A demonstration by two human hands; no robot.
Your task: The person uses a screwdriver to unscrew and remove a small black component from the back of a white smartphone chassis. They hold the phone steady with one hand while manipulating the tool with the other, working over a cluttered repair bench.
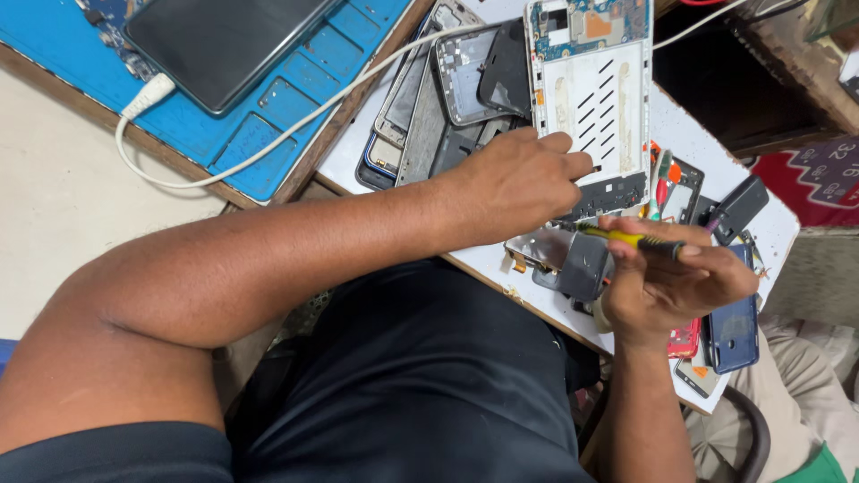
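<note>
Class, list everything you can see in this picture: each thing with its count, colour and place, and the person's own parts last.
opened phone: one, white frame with blue circuit board, on the table top centre
screwdriver: one, yellow and black, in the right hand
phone frames: several, grey and black, piled left of the opened phone
mat: one, blue, top left
dark phone: one, black screen, on the mat
cable: one, white, across the mat
blue phone: one, at the table's right edge
table: one, white
left hand: on the opened phone
right hand: gripping the screwdriver
</note>
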